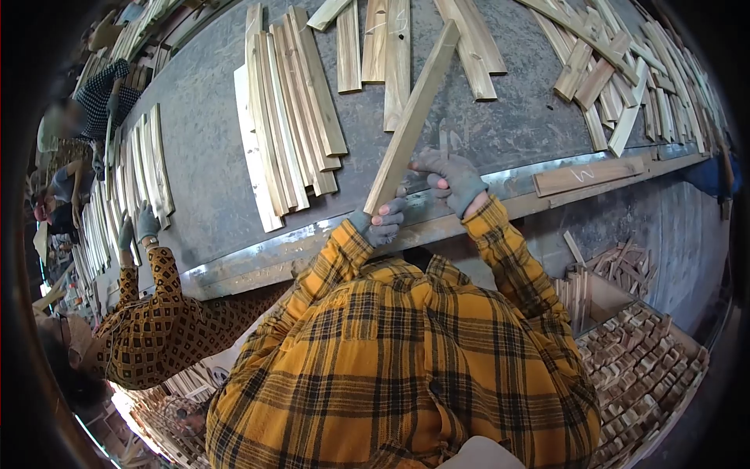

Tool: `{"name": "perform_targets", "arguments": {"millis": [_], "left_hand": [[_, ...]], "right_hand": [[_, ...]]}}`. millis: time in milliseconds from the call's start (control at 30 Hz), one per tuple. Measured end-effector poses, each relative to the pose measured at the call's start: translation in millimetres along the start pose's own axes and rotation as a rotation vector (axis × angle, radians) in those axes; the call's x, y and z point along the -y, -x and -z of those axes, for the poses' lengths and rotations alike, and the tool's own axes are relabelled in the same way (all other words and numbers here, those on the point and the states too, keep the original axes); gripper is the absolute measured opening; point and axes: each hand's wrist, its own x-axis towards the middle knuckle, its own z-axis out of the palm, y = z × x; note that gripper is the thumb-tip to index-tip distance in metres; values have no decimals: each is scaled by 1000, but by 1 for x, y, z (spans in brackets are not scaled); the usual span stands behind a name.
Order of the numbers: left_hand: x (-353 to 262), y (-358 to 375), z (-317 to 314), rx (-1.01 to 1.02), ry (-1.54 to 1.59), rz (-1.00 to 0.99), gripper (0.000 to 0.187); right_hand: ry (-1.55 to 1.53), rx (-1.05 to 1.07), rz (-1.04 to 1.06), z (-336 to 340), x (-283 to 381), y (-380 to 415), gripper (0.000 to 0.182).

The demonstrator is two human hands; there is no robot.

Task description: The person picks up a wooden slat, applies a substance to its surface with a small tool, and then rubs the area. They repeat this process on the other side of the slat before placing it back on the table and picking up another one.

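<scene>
My left hand, in a grey glove with bare fingertips, is closed around the near end of a long wooden strip. The strip slants up and away to the right over the table. My right hand, gloved the same way, is beside the strip with its fingers curled and a fingertip at the strip's right edge. Whether it touches the wood, or holds something small, I cannot make out. Left of the strip lies a row of wooden strips. Beyond it are several boards, some with chalk-like marks.
The dark metal-topped table has a pale front edge. A marked board lies along that edge at right, below a jumbled wood pile. A crate of stacked wood pieces stands at lower right. A co-worker's gloved hands handle strips at left.
</scene>
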Motion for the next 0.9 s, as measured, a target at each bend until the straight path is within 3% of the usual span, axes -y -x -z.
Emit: {"name": "perform_targets", "arguments": {"millis": [100,200,233,267,300,333,400,500,567,633,700,733,767,800,867,900], "left_hand": [[9,-25,-2,112,27,43,32],[0,-48,-35,-353,-409,54,46],[7,-68,-69,-691,-778,22,50],[6,-80,-86,-1030,-1146,-15,56],[-10,-87,-79,-1299,-1753,20,63],[-29,-98,-72,-1535,-2377,54,70],[-55,-121,-72,-1783,-2776,-82,71],[-97,-141,-53,-1909,-2799,70,72],[-100,-143,-51,-1868,-2576,90,75],[-74,-150,-71,-1788,-2324,52,79],[-44,-148,-59,-1614,-2172,-168,81],[-25,-151,-53,-1575,-2287,-270,81],[-15,-155,-46,-1514,-2261,-323,79],[-1,-167,-55,-1551,-2228,-215,79],[-1,-166,-52,-1396,-2358,-239,85],[-9,-169,-59,-1370,-2491,-237,84]], "right_hand": [[-209,142,-91,1,-15,-22,20],[-313,126,170,12,-6,-18,23],[-282,-7,202,9,21,-2,27],[-265,43,223,31,35,-4,29],[-249,93,245,62,56,-7,32],[-122,20,319,103,77,-20,48],[130,-296,501,126,128,-10,50],[718,-887,593,122,183,10,45],[1213,-1114,577,119,190,15,41],[707,-499,721,164,153,-40,36],[624,-212,568,104,110,-41,25],[586,-85,477,72,89,-41,20],[229,44,240,48,82,-41,21],[481,-55,335,42,74,-51,21],[383,-122,367,48,75,-49,22],[253,-40,362,60,82,-48,23]]}}
